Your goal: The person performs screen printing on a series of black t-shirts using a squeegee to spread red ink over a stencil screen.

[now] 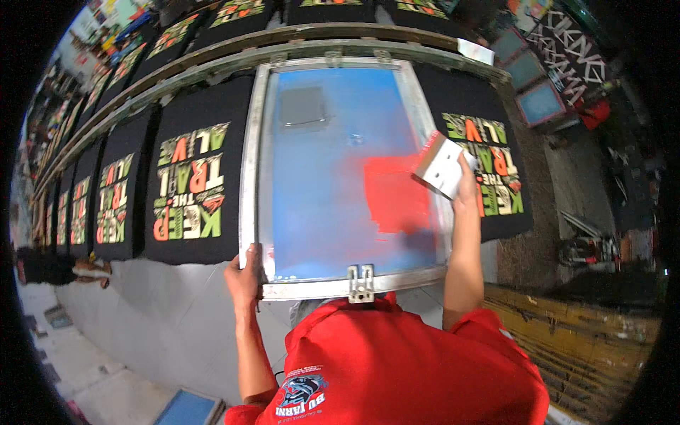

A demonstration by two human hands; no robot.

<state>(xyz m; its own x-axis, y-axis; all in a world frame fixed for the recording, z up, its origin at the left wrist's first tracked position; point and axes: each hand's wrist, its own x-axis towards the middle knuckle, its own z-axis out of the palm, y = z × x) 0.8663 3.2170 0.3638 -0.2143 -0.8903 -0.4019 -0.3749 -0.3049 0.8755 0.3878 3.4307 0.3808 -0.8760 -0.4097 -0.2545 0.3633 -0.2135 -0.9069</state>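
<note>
Frame [312, 289], L grip [243, 279] round L edge, R grip [466, 187] clasping squeegee [439, 167] nr R edge

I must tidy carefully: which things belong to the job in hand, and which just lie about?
Job, likely:
framed screen, left hand at its edge
scraper in right hand
red ink
printed black cloths

Apparently lying about:
blue panel, lower left
white sheet, upper right
framed panels, right
</note>
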